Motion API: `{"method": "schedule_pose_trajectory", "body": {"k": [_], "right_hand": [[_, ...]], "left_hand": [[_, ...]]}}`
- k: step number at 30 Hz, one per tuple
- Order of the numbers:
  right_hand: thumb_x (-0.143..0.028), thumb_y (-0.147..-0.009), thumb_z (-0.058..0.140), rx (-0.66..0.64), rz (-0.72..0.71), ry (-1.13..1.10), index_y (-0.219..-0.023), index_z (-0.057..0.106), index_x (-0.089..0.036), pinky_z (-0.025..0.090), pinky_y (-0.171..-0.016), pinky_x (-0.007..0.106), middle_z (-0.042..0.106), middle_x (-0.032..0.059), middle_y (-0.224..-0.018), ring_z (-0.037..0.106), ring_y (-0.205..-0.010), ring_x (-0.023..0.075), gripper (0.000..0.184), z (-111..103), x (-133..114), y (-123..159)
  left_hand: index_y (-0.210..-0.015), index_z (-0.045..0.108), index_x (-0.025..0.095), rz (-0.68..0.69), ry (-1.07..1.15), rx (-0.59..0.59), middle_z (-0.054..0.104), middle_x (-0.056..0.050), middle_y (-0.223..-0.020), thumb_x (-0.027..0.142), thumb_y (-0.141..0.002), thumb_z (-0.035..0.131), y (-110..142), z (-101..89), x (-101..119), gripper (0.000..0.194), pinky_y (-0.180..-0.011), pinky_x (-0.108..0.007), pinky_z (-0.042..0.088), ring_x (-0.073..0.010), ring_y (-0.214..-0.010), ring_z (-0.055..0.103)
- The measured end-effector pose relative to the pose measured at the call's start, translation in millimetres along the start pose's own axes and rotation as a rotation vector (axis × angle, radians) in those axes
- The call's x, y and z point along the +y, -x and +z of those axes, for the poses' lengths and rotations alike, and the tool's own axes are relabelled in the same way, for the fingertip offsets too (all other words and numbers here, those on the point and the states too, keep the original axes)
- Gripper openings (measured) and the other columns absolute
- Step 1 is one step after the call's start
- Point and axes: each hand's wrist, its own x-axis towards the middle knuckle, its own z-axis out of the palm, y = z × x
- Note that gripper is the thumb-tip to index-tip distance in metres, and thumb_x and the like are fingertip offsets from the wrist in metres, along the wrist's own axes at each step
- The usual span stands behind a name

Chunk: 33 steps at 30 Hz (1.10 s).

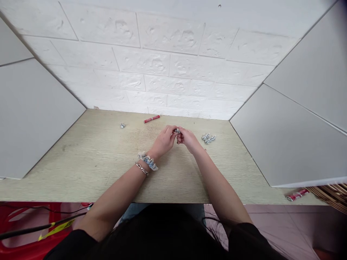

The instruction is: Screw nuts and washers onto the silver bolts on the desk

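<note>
My left hand (165, 139) and my right hand (187, 139) meet over the middle of the tabletop. Between their fingertips is a small shiny metal bolt (177, 131), pinched from both sides and partly covered by the fingers. To the right of my right hand lies a small cluster of similar metal bolts (208, 138), several of them with wide round washers or heads. One more bolt (122, 125) rests alone at the far left of the hands. A patterned scrunchie (148, 161) and a chain bracelet (141, 168) are on my left wrist.
A red marker pen (151, 118) lies near the white brick-patterned wall (168, 65). Grey panels (35, 115) enclose the wooden tabletop (103, 169) on both sides. At the right front corner are a red cylindrical item (297, 195) and a wicker piece (332, 195). A red stool (18, 249) stands below left.
</note>
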Motion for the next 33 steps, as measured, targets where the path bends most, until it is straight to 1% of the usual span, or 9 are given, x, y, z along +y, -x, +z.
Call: {"method": "schedule_pose_trajectory", "body": {"k": [5, 10, 13, 18, 21, 24, 27, 30, 33], "right_hand": [[-0.029, -0.064, 0.055, -0.068, -0.014, -0.135, -0.073, 0.045, -0.019, 0.039, -0.053, 0.023, 0.051, -0.0051, -0.058, 0.046, -0.048, 0.0072, 0.016, 0, -3, 3], [-0.015, -0.057, 0.05, -0.077, -0.096, -0.199, -0.077, 0.042, -0.022, 0.042, -0.06, 0.024, 0.055, -0.0067, -0.065, 0.051, -0.054, 0.0081, 0.023, -1, -7, 4], [-0.026, -0.069, 0.046, -0.032, -0.008, -0.13, -0.072, 0.044, -0.02, 0.042, -0.056, 0.025, 0.054, -0.0038, -0.06, 0.05, -0.05, 0.0093, 0.007, 0, -6, 1], [-0.056, -0.077, 0.043, -0.039, 0.034, -0.023, -0.056, 0.04, -0.019, 0.038, -0.046, 0.025, 0.038, -0.0035, -0.044, 0.04, -0.04, 0.0093, 0.042, 1, 3, -3], [-0.053, -0.072, 0.052, -0.107, -0.024, -0.078, -0.057, 0.041, -0.019, 0.038, -0.046, 0.025, 0.038, -0.0047, -0.046, 0.039, -0.042, 0.0084, 0.039, 1, 4, -2], [-0.039, -0.066, 0.06, -0.149, -0.064, -0.142, -0.067, 0.047, -0.019, 0.041, -0.053, 0.024, 0.05, -0.0031, -0.058, 0.048, -0.053, 0.0091, 0.024, 0, 0, 1], [-0.031, -0.06, 0.064, -0.121, -0.119, -0.187, -0.078, 0.047, -0.02, 0.044, -0.06, 0.024, 0.058, -0.0027, -0.073, 0.053, -0.066, 0.0107, 0.027, 0, -4, 3], [-0.046, -0.067, 0.058, -0.047, -0.135, -0.18, -0.075, 0.046, -0.02, 0.044, -0.059, 0.026, 0.057, -0.0016, -0.07, 0.053, -0.064, 0.0114, 0.03, -1, -3, 0], [-0.067, -0.073, 0.037, -0.018, -0.051, -0.115, -0.063, 0.045, -0.019, 0.043, -0.055, 0.027, 0.049, -0.0008, -0.055, 0.047, -0.05, 0.0102, 0.049, -3, 1, -3]], "left_hand": [[-0.103, 0.046, 0.016, -0.026, 0.0, 0.045, 0.055, -0.007, -0.095, 0.019, -0.087, 0.039, 0, 1.3, -4, 0.018, -0.078, -0.03, 0.043, -0.016, -0.089, 0.051], [-0.103, 0.047, 0.017, -0.028, 0.01, 0.033, 0.056, -0.007, -0.095, 0.019, -0.087, 0.039, 0, 1.8, -2, 0.018, -0.078, -0.03, 0.043, -0.0164, -0.09, 0.051], [-0.105, 0.046, 0.016, -0.003, 0.013, 0.023, 0.056, -0.008, -0.096, 0.018, -0.087, 0.038, 1, 1.4, 1, 0.02, -0.08, -0.03, 0.043, -0.0163, -0.093, 0.051], [-0.106, 0.046, 0.016, 0.003, 0.01, 0.003, 0.055, -0.007, -0.097, 0.018, -0.087, 0.037, 1, 0.3, 3, 0.021, -0.081, -0.03, 0.043, -0.016, -0.093, 0.051], [-0.105, 0.046, 0.016, -0.007, 0.008, 0.007, 0.055, -0.007, -0.097, 0.017, -0.087, 0.036, 1, -0.2, 3, 0.02, -0.081, -0.03, 0.043, -0.0159, -0.093, 0.051], [-0.106, 0.046, 0.016, -0.023, 0.015, 0.024, 0.055, -0.007, -0.098, 0.017, -0.087, 0.037, 1, 0.3, 2, 0.021, -0.08, -0.03, 0.043, -0.0158, -0.092, 0.051], [-0.106, 0.046, 0.016, -0.038, 0.023, 0.033, 0.055, -0.007, -0.098, 0.018, -0.087, 0.038, 1, 1.3, 1, 0.021, -0.08, -0.03, 0.044, -0.0156, -0.092, 0.051], [-0.106, 0.046, 0.016, -0.02, 0.017, 0.038, 0.055, -0.007, -0.097, 0.019, -0.088, 0.038, 1, 1.5, 2, 0.021, -0.08, -0.03, 0.044, -0.0159, -0.092, 0.051], [-0.106, 0.046, 0.016, 0.011, 0.004, 0.03, 0.056, -0.007, -0.096, 0.02, -0.088, 0.038, 1, 1.6, 4, 0.02, -0.08, -0.03, 0.043, -0.0161, -0.092, 0.052]]}}
